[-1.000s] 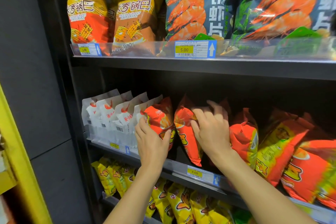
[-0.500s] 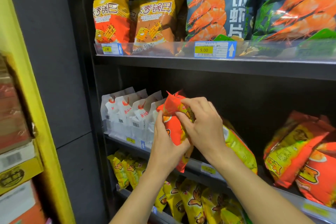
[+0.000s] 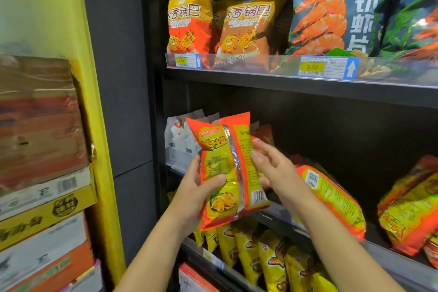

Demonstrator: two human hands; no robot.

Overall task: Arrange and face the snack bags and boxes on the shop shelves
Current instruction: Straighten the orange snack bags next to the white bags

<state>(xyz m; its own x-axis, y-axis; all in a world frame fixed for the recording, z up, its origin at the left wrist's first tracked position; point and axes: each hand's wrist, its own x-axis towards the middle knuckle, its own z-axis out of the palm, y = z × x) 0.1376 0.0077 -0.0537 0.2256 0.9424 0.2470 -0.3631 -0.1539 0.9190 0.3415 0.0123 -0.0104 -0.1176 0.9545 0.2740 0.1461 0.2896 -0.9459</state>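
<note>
we have pulled the orange-and-yellow snack bag [image 3: 226, 173] off the middle shelf [image 3: 391, 261]; its back seam now faces us. our left hand [image 3: 196, 194] grips its lower half, thumb across; our right hand [image 3: 272, 166], fingers spread, touches its three o'clock edge. it likely needs turning before reshelving.

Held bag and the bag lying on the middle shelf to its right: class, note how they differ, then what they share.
The held bag stands upright; the shelf bag lies tilted. The left hand grips the held bag; no hand holds the shelf bag. Both are orange and yellow with barcodes.
</note>
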